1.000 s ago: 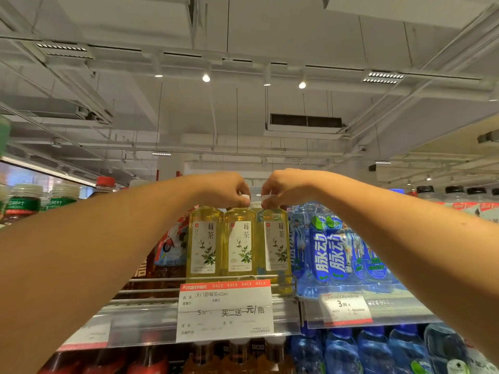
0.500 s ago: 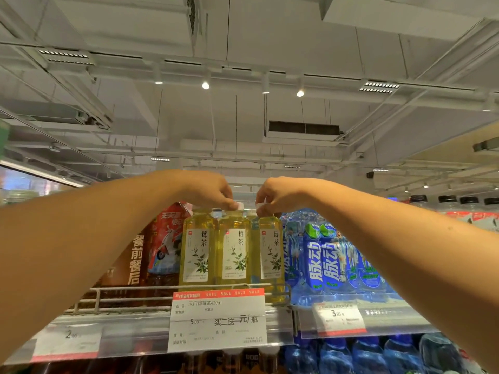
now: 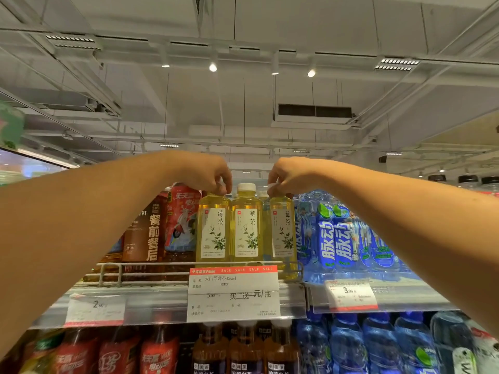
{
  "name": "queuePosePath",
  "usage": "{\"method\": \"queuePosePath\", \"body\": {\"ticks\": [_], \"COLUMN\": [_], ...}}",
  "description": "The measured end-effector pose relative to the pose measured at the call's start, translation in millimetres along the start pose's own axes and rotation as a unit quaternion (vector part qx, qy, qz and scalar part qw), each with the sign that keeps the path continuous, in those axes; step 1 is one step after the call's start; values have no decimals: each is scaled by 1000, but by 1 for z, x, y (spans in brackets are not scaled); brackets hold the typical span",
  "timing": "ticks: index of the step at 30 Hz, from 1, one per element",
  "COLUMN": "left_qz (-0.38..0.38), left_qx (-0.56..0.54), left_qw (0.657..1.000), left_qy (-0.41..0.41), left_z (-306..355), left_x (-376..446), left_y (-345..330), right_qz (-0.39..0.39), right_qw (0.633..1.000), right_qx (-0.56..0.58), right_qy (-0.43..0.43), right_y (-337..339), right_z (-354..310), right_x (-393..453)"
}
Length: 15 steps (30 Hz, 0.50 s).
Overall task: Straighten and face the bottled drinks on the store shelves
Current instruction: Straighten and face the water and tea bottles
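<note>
Top shelf, three yellow tea bottles in a row at frame centre. L hand (image 3: 208,172) fingers curled round the cap of left tea bottle (image 3: 213,230). R hand (image 3: 286,175) pinches cap of right tea bottle (image 3: 280,233). Middle tea bottle (image 3: 246,228) untouched, white cap showing between the hands. All three labels face front. Wire rail (image 3: 151,265) runs across the bottle bases; sale tag (image 3: 233,292) at 6 o'clock covers shelf edge. Brown/red bottles (image 3: 162,230) at 9, touching row. Blue drink bottles (image 3: 337,236) at 3, just beside. Forearms block both sides.
</note>
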State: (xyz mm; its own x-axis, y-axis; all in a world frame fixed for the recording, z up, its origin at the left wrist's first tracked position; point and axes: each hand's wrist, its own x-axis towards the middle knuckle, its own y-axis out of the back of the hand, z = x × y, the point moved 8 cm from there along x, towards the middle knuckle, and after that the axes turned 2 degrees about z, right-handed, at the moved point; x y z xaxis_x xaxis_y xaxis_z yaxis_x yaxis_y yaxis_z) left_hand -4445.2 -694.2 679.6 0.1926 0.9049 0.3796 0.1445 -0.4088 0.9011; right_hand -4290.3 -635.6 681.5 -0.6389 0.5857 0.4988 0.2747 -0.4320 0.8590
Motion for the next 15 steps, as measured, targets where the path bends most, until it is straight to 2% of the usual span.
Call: {"method": "queuePosePath", "body": {"ticks": [9, 15], "left_qz": [42, 43], "left_qx": [20, 39], "left_qw": [999, 998], "left_qy": [15, 29], "left_z": [4, 9], "left_x": [-3, -4], "left_y": [-4, -5], "right_qz": [-2, 11], "right_qw": [996, 993], "right_qx": [-78, -104], "right_qy": [-29, -46], "right_y": [1, 0], "right_z": [-6, -10], "right_x": [-2, -2]}}
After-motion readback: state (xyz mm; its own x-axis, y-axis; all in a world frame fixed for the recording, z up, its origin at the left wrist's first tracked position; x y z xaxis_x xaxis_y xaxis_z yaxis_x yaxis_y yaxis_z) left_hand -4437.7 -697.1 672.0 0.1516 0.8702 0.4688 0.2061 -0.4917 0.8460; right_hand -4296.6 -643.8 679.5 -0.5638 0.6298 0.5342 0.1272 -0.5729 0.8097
